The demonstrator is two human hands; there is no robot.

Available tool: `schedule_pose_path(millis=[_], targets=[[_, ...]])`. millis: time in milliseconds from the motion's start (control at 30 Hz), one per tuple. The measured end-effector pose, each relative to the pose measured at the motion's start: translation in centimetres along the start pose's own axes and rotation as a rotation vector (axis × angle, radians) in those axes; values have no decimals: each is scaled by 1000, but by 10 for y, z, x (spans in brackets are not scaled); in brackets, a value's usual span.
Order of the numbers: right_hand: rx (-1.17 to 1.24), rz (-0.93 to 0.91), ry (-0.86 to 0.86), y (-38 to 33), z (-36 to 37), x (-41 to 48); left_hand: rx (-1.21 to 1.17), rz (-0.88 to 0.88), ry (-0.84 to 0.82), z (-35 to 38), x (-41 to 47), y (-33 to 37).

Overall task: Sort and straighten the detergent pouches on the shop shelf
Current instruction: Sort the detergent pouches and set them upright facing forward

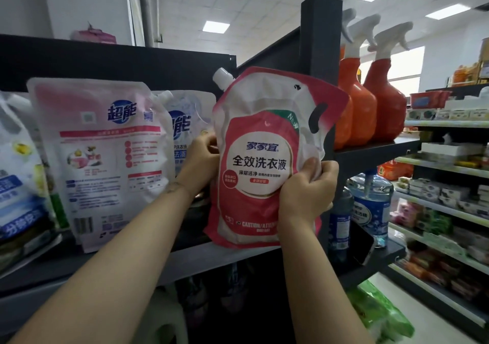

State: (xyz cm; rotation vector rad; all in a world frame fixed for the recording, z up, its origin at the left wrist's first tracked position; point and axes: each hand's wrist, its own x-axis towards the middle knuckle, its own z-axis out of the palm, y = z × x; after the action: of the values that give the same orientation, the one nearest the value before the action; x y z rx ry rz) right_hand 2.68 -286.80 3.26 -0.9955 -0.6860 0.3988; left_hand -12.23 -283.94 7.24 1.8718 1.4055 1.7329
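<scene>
Two pinches steady the red pouch (pixel 260 158) upright, label forward, on the shelf (pixel 201 260): my left hand (pixel 202 155) and right hand (pixel 308 187) at its edges.

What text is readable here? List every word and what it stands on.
"家家宜": red pouch.
"全效洗衣液": same pouch.
"深层洁净": same pouch.
"NEW": same pouch, upper right.
"CAUTION/ATTEN": same pouch, bottom; the rest is hidden.
"超能": pink pouch.
Other print: too small or blurred.
</scene>
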Motion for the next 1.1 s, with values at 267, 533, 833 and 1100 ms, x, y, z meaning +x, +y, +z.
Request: schedule_pose_path(millis=[267,533,833,1100], targets=[[101,29,17,-2,0,-2,284,150,270,-17,3,-17],[140,5,55,1,8,-2,506,175,472,-47,-9,5],[112,-122,-119,1,42,-4,582,215,509,-75,-30,-4],[38,-37,-335,19,90,9,469,109,542,-85,-40,-18]])
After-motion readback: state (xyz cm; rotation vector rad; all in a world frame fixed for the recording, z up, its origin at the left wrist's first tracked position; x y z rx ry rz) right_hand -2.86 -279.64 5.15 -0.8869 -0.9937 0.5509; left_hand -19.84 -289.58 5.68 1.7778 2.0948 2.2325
